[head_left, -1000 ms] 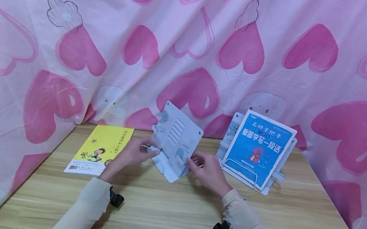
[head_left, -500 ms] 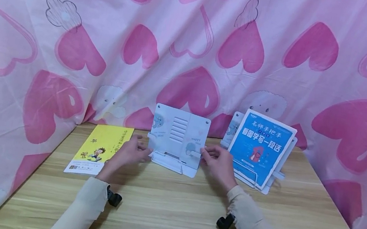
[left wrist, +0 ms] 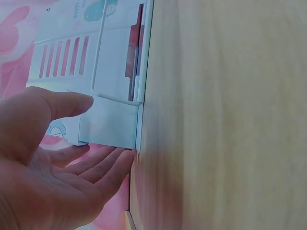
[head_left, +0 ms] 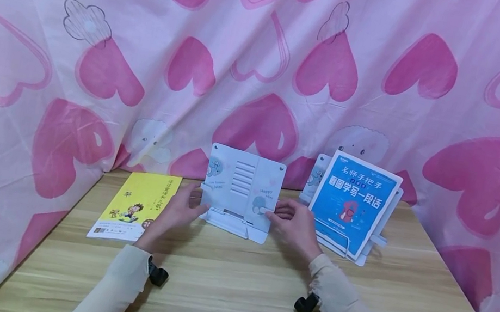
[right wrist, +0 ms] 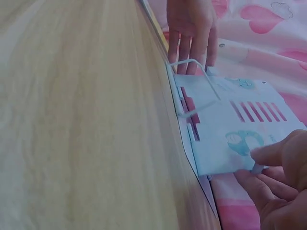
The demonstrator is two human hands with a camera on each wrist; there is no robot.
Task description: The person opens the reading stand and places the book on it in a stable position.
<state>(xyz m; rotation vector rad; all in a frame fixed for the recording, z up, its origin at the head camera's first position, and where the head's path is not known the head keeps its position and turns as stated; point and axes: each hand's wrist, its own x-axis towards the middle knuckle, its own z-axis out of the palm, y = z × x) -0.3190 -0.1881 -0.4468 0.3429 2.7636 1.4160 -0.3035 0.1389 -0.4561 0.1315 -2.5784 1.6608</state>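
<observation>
A pale blue book stand (head_left: 241, 190) with slots, cartoon prints and a wire page holder (right wrist: 211, 84) stands upright on the table. My left hand (head_left: 180, 206) is at its left side. In the left wrist view, the thumb (left wrist: 72, 104) extends over the front, and the fairly straight fingers (left wrist: 108, 167) lie along the side edge. At the opposite side, my right hand (head_left: 295, 224) pinches the stand's small side tab (right wrist: 257, 168) between thumb and forefinger.
A yellow book (head_left: 137, 206) lies flat to the left. On the right, a second stand (head_left: 323, 165) holds a blue-covered book (head_left: 354, 201) upright behind its wire. A pink heart-patterned curtain (head_left: 266, 59) hangs behind the wooden table (head_left: 226, 295).
The stand was tilted and angled a second ago; it has turned to face forward and settled upright. My right hand has shifted slightly onto the right side tab.
</observation>
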